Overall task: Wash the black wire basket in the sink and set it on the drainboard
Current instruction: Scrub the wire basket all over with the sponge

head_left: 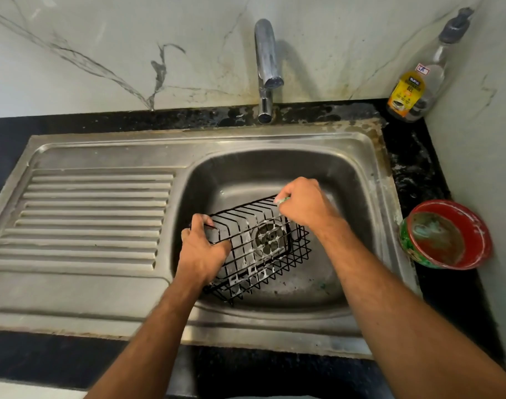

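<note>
The sudsy black wire basket point(254, 249) sits tilted in the sink point(274, 165). The left hand point(201, 251) grips its left rim; the right hand point(303, 203) pinches a green scrubber point(282, 200) at its far edge. The drainboard point(87, 217) lies left.

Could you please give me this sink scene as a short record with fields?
setting: stainless steel sink in a dark stone counter
item being washed: black wire basket, tilted in the basin, soap foam on its wires
left hand: grips the basket's left end
right hand: pinches a small green scrubber against the basket's upper rim
tap: chrome tap, no water visibly running
drainboard: ribbed steel drainboard, left of the basin, basket not yet on it
nearby: clear dish-gel bottle; red round bowl on the counter to the right
</note>
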Available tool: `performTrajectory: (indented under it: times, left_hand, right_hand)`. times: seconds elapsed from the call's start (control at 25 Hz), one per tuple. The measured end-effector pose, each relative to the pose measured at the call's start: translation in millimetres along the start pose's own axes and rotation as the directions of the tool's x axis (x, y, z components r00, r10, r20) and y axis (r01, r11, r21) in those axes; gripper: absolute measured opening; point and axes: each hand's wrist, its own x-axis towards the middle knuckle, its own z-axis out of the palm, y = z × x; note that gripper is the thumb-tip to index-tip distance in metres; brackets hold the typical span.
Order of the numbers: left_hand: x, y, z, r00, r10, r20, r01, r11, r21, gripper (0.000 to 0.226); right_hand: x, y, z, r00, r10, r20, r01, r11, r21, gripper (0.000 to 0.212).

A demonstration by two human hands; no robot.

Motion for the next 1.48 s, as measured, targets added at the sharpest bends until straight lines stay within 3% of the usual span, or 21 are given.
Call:
performTrajectory:
  times: [0.24, 0.48, 0.68, 0.88, 1.04, 1.28, 1.48]
  left_hand:
    - [-10, 11, 2, 0.995, 0.091, -0.026, -0.088, 0.99, 0.112, 0.042]
    - [-12, 14, 2, 0.996, 0.088, -0.008, -0.086, 0.992, 0.096, 0.043]
    - [-11, 11, 1, 0.996, 0.085, -0.006, -0.084, 0.993, 0.088, 0.042]
    - [-9, 9, 3, 0.997, 0.073, -0.009, -0.072, 0.992, 0.102, 0.041]
    - [-2, 0, 3, 0.999, 0.014, -0.036, -0.012, 0.998, 0.059, 0.039]
    - [8, -6, 4, 0.999, -0.046, -0.014, 0.046, 0.999, -0.007, 0.04]
    - [15, -10, 3, 0.996, -0.082, -0.027, 0.081, 0.997, -0.015, 0.035]
  right_hand:
    - [40, -26, 0, 0.985, -0.078, 0.151, 0.108, 0.974, -0.201, 0.021]
    - [39, -12, -16, 0.977, 0.03, 0.212, 0.004, 0.988, -0.157, 0.019]
    - [-4, 11, -25, 0.998, 0.048, 0.05, -0.05, 0.998, 0.043, 0.027]
    - [-37, 33, 17, 0.977, 0.109, -0.181, -0.012, 0.882, 0.471, 0.029]
    - [-49, 47, 35, 0.979, 0.106, -0.175, -0.026, 0.913, 0.407, 0.026]
    - [-48, 47, 41, 0.96, 0.219, -0.173, -0.148, 0.926, 0.348, 0.019]
    - [-62, 37, 59, 0.99, 0.085, -0.111, -0.04, 0.934, 0.355, 0.018]
